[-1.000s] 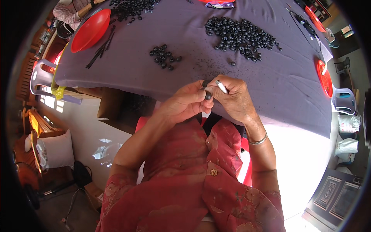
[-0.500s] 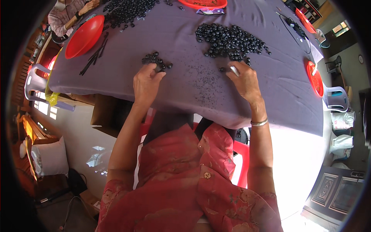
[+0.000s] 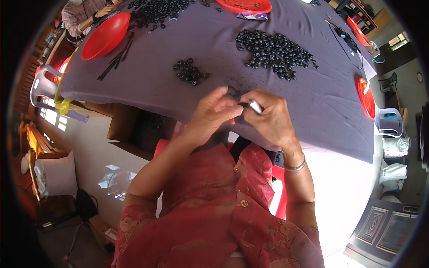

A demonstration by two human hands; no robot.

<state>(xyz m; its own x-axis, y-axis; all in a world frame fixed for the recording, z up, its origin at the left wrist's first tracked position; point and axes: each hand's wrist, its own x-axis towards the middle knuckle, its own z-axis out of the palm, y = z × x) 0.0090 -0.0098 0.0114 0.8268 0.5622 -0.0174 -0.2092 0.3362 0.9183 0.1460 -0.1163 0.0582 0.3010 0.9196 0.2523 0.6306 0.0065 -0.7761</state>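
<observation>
I am looking down over my red patterned top (image 3: pixel 210 214) at both hands, which are meeting just above the near edge of the surface (image 3: pixel 313 111). My left hand (image 3: pixel 210 114) is pinching a small black ring-shaped piece (image 3: pixel 232 92) between thumb and fingertips, fingers curled narrow around it. My right hand (image 3: pixel 270 118) is closing on a short silvery pin-like tool (image 3: pixel 255 106), its tip pointing toward the black piece; the two are touching or nearly so, and I cannot tell which. A metal bangle (image 3: pixel 296 166) is sitting on my right wrist.

Just beyond my hands a small cluster of black rings (image 3: pixel 190 71) is lying on the purple cloth, and farther right a much larger pile of black rings (image 3: pixel 275 51) is spreading out. At the far left a red bowl (image 3: pixel 105 35) is resting beside some thin dark sticks (image 3: pixel 114 60), with another person's hands (image 3: pixel 105 9) working near a further heap. Red dishes are sitting along the right rim.

I judge the risk to be in the grip: the piece is tiny and I am holding it over the edge of the surface, so a slip of the tool or loosening fingertips could be dropping it into my lap or onto the floor. The tool could also be jabbing my left fingertips if it is skidding off.
</observation>
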